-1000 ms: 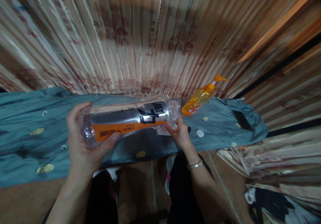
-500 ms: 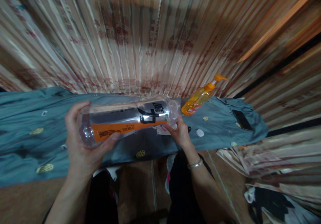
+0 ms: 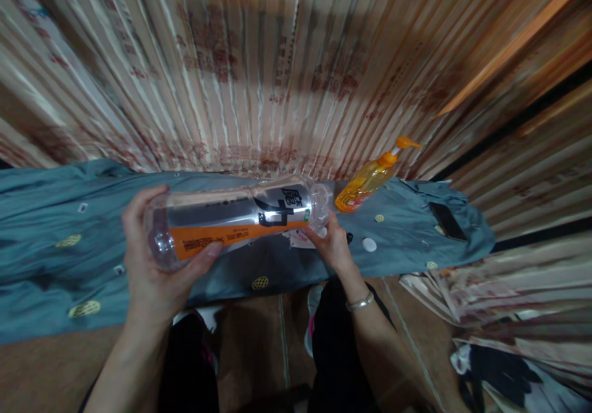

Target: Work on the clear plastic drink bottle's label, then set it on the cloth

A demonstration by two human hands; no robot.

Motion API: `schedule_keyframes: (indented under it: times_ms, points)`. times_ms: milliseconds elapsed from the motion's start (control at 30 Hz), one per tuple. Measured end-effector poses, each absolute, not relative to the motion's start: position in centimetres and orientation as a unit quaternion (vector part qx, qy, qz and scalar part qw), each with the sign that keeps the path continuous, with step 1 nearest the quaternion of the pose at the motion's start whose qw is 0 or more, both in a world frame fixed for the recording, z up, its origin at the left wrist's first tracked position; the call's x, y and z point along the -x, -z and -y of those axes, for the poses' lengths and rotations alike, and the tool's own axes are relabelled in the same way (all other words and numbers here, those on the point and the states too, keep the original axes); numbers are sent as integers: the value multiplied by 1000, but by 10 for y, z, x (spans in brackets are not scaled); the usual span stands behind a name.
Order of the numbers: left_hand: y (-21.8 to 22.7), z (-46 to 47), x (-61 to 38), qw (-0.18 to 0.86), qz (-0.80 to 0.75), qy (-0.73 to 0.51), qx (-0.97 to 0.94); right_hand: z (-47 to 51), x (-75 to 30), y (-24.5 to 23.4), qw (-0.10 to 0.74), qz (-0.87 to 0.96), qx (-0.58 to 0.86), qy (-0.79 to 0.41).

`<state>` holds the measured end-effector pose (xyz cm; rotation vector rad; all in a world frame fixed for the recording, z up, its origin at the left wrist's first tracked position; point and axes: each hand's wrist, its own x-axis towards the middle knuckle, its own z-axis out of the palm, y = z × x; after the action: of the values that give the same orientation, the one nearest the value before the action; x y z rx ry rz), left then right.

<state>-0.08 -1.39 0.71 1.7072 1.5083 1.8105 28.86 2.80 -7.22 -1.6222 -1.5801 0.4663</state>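
Note:
A large clear plastic bottle (image 3: 240, 212) with a silver and orange label lies sideways in the air above the cloth-covered surface. Its base is in my left hand (image 3: 155, 265), with the thumb along the label's lower edge and the fingers around the far side. My right hand (image 3: 332, 240) is closed at the neck end, on the right; the fingers behind the neck are partly hidden. No cap shows clearly on the neck. Just beyond it stands a pump bottle (image 3: 363, 185) of yellow-orange liquid with an orange pump head.
Blue-green patterned cloth (image 3: 398, 246) covers the long narrow surface. On it lie a white round cap (image 3: 369, 245), a partly covered white paper or packet (image 3: 300, 240) and a black phone (image 3: 447, 221). A pleated curtain (image 3: 277, 92) hangs behind; clothing (image 3: 513, 376) lies at lower right.
Both hands keep their hold on the bottle. Its base end and my left hand have shifted very slightly to the right; the rest looks the same.

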Motion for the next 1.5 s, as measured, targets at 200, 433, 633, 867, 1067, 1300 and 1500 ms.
schedule_keyframes:
  times_ms: [200,433,633,867,1067,1300,1500]
  points:
    - [-7,14,0,122,-518,-623,-574,-28,-288,71,401,622,646,-188]
    - [-7,15,-1,127,-525,-620,-569,-28,-288,72,400,628,644,-177]
    - [-7,14,-2,119,-516,-618,-580,-27,-288,71,400,625,645,-182]
    - [-7,14,-1,125,-524,-615,-576,-27,-288,69,390,622,653,-187]
    - [-8,16,-2,115,-528,-611,-578,-26,-287,68,402,617,648,-193]
    - [-8,15,-1,127,-527,-611,-577,-26,-287,68,396,623,648,-187]
    - [-8,14,-2,112,-522,-608,-588,-26,-287,68,394,625,648,-183]
